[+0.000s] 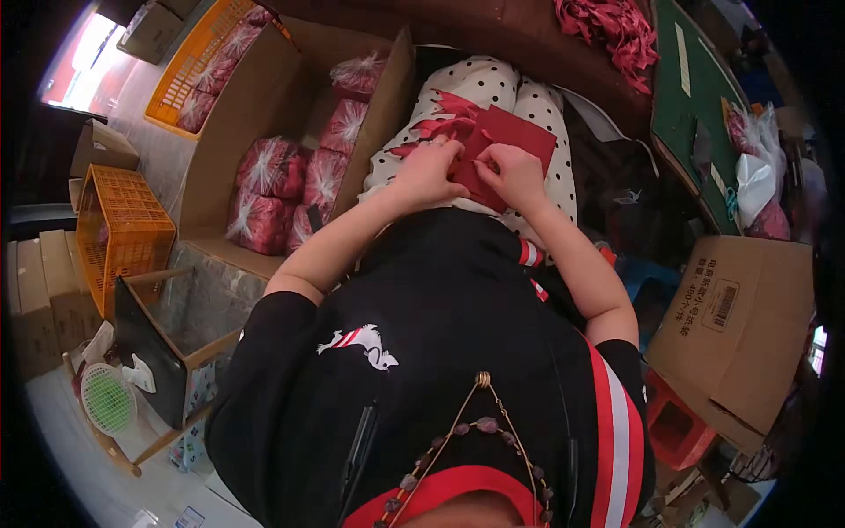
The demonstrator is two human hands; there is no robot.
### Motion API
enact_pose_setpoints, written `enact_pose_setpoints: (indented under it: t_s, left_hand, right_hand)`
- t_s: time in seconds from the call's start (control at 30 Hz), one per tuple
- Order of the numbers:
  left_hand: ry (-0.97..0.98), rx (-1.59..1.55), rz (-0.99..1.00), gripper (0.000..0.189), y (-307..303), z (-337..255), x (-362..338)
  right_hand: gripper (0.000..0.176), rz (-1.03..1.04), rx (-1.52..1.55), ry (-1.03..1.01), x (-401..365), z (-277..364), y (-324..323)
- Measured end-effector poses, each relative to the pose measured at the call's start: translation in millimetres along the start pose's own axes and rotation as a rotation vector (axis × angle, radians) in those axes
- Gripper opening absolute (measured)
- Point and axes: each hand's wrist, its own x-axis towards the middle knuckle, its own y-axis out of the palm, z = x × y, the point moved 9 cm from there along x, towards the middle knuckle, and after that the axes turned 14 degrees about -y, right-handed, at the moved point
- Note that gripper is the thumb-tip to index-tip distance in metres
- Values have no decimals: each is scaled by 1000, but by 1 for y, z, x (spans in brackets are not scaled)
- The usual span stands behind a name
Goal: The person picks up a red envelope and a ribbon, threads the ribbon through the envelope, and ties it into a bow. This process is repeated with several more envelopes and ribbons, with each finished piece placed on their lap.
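A flat, dark red square piece (521, 139) lies across the lap, on white trousers with black dots. Loose red ribbon strips (451, 107) fan out at its left side. My left hand (429, 173) rests at the square's left edge, its fingers curled over the strips and its thumb apart from them. Fingers bent into a pinch, my right hand (518, 179) is over the square's lower middle. Whatever is between those fingertips is too small to make out. The undersides of both hands are hidden.
Left of the lap, a cardboard box (216, 167) holds several clear bags of red goods (273, 167). Orange crates (128, 216) stand farther left. A red ribbon heap (616, 35) lies at upper right, beside a green board (682, 106). A closed carton (735, 330) is at right.
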Motion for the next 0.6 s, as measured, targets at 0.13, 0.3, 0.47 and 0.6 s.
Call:
enact_pose_setpoints:
  t_s: [0.13, 0.3, 0.47, 0.6]
  left_hand:
    - [-2, 33, -2, 58, 7, 6, 3]
    - [38, 53, -40, 57, 6, 7, 3]
    - [45, -38, -68, 54, 2, 5, 5]
    - [79, -155, -57, 49, -3, 5, 7]
  right_hand:
    - [14, 5, -19, -45, -1, 4, 5]
    - [14, 25, -60, -113, -2, 15, 10]
    - [15, 41, -98, -58, 0, 17, 7]
    - [14, 18, -63, 81, 2, 14, -6]
